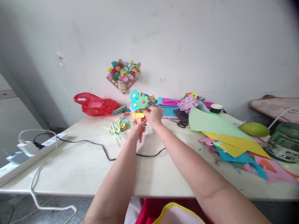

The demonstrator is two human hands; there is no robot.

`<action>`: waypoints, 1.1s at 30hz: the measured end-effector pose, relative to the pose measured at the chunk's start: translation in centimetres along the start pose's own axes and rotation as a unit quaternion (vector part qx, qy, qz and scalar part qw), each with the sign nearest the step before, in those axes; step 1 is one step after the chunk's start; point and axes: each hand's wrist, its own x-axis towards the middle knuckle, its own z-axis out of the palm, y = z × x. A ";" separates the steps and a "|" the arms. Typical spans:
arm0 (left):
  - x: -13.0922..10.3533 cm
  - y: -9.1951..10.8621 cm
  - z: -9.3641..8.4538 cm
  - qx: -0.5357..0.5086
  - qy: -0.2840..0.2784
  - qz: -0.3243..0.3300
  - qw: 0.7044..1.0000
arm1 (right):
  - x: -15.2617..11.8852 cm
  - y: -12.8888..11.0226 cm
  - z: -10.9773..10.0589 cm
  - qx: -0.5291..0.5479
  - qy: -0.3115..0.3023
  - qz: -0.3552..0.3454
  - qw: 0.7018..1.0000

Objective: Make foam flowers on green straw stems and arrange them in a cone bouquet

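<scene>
My left hand (137, 127) is wrapped round an orange cone (141, 136), its tip pointing down. Yellow scalloped trim (137, 115) runs along the cone's top, with a small pink heart below it. A bunch of craft flowers rises from the cone: blue ones (135, 94) at the left and a green flower (142, 102) with a pink centre in front. My right hand (154, 114) is closed, its fingertips pinching at the lower edge of the green flower; the stem there is hidden. Left of the hands lies a loose pile of flowers on pale green stems (117, 127).
A black cable (93, 142) crosses the table from the white power strip (50, 144). Behind are a red plastic bag (98, 105) and black-handled scissors (182, 124). Coloured sheets (217, 124), scraps, a green fruit (254, 129) and a glass jar (283, 143) crowd the right.
</scene>
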 end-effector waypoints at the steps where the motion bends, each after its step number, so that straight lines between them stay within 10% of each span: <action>1: 0.0 0.0 0.0 0.000 0.002 0.001 1.000 | 0.0 0.0 0.0 -0.004 0.000 -0.005 1.000; 24: 0.4 -0.5 -0.5 -0.064 -0.012 0.051 0.997 | -2.2 0.2 -0.1 0.005 0.030 -0.132 0.991; 33: -0.1 0.7 -0.6 -0.109 -0.053 -0.028 0.992 | -2.5 1.8 0.4 0.156 0.123 -0.016 0.980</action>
